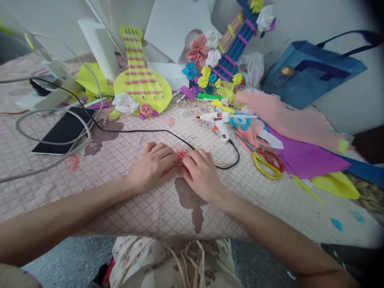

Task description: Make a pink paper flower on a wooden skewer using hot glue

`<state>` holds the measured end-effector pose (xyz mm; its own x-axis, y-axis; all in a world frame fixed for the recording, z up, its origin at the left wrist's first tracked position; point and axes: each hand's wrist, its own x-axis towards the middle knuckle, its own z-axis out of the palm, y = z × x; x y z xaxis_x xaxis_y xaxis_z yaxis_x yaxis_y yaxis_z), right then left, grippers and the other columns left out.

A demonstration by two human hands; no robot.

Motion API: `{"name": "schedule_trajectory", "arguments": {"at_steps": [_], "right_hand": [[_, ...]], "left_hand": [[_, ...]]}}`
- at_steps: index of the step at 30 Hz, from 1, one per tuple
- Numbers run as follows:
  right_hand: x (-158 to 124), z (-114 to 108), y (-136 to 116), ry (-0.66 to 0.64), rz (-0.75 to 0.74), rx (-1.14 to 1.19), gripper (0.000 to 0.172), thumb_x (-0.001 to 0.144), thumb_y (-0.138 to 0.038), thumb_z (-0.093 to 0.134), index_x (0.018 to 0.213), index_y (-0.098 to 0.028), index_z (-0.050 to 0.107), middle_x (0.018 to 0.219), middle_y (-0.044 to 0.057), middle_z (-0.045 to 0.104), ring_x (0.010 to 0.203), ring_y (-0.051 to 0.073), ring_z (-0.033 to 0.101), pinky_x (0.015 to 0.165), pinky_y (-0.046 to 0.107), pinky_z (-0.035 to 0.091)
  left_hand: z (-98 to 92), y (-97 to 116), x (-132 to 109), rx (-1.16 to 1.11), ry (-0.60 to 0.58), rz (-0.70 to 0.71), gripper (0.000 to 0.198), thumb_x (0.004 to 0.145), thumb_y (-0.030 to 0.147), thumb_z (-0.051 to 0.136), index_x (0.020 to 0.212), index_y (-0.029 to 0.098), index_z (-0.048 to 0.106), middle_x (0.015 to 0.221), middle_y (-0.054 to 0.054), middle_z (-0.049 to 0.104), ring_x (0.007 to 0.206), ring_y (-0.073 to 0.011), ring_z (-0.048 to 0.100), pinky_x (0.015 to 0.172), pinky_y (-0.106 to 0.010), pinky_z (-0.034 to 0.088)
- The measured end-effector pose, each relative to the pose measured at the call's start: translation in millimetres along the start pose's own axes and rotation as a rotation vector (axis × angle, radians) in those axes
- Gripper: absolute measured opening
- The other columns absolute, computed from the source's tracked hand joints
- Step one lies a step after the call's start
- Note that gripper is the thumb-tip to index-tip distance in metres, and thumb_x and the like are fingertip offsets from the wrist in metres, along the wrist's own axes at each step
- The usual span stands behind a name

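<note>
Between my two hands, near the middle of the table, is a small pink paper flower [181,154] with a thin stem-like piece below it. My left hand [157,164] curls in from the left with its fingertips closed on the flower's lower edge. From the right, my right hand [199,170] pinches the same flower, its fingers bent and pressed together. The fingertips of both hands nearly meet, and they hide the underside of the flower. Just beyond my hands, a white glue gun [220,120] lies on its side.
A yellow paper guitar [144,86] leans at the back, with a blue one [237,50] to its right. Scissors [267,164] and purple paper [303,158] lie at right. A black phone [64,132] sits at left under cables. A black cord [135,131] crosses beyond my hands.
</note>
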<state>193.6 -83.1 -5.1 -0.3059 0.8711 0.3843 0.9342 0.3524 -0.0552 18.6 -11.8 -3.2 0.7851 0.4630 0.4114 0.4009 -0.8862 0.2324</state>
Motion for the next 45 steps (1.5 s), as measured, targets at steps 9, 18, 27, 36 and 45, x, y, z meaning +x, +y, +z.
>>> {"name": "schedule_trajectory", "arguments": {"at_steps": [9, 18, 27, 36, 45], "right_hand": [[-3, 1, 1, -0.017, 0.000, 0.037, 0.006, 0.083, -0.014, 0.050, 0.082, -0.018, 0.055, 0.090, 0.007, 0.057, 0.090, 0.022, 0.044, 0.075, 0.035, 0.036], [-2, 2, 1, -0.022, 0.008, 0.043, 0.006, 0.086, -0.017, 0.050, 0.081, -0.017, 0.055, 0.087, 0.005, 0.056, 0.089, 0.021, 0.044, 0.075, 0.035, 0.037], [-2, 2, 1, -0.057, 0.010, 0.038, 0.004, 0.084, -0.015, 0.053, 0.085, -0.017, 0.056, 0.089, 0.007, 0.057, 0.090, 0.023, 0.046, 0.074, 0.036, 0.037], [-3, 2, 0, -0.044, 0.004, 0.020, 0.007, 0.087, -0.016, 0.050, 0.082, -0.017, 0.056, 0.086, 0.006, 0.057, 0.089, 0.022, 0.045, 0.074, 0.036, 0.036], [-4, 0, 1, -0.045, 0.007, 0.013, 0.008, 0.087, -0.015, 0.049, 0.086, -0.016, 0.057, 0.090, 0.007, 0.058, 0.090, 0.022, 0.044, 0.075, 0.036, 0.037]], "left_hand": [[4.8, -1, 0, -0.051, 0.005, -0.030, 0.014, 0.090, 0.029, 0.051, 0.088, 0.018, 0.060, 0.089, -0.003, 0.063, 0.086, -0.0190, 0.052, 0.076, -0.038, 0.034], [4.5, 0, -2, -0.060, -0.001, -0.036, 0.007, 0.088, 0.024, 0.054, 0.088, 0.019, 0.059, 0.089, -0.002, 0.063, 0.087, -0.0189, 0.052, 0.077, -0.037, 0.033], [4.8, 3, -2, -0.010, 0.060, 0.025, 0.008, 0.089, 0.019, 0.051, 0.083, 0.018, 0.056, 0.088, -0.002, 0.062, 0.087, -0.0179, 0.052, 0.077, -0.036, 0.034], [10.9, 3, -2, 0.104, 0.105, 0.058, 0.007, 0.088, 0.025, 0.055, 0.085, 0.018, 0.054, 0.086, -0.001, 0.066, 0.085, -0.0185, 0.055, 0.078, -0.039, 0.032], [9.9, 2, -2, 0.097, 0.120, 0.099, 0.004, 0.090, 0.019, 0.051, 0.089, 0.019, 0.055, 0.088, 0.000, 0.066, 0.085, -0.0182, 0.055, 0.076, -0.039, 0.030]]}}
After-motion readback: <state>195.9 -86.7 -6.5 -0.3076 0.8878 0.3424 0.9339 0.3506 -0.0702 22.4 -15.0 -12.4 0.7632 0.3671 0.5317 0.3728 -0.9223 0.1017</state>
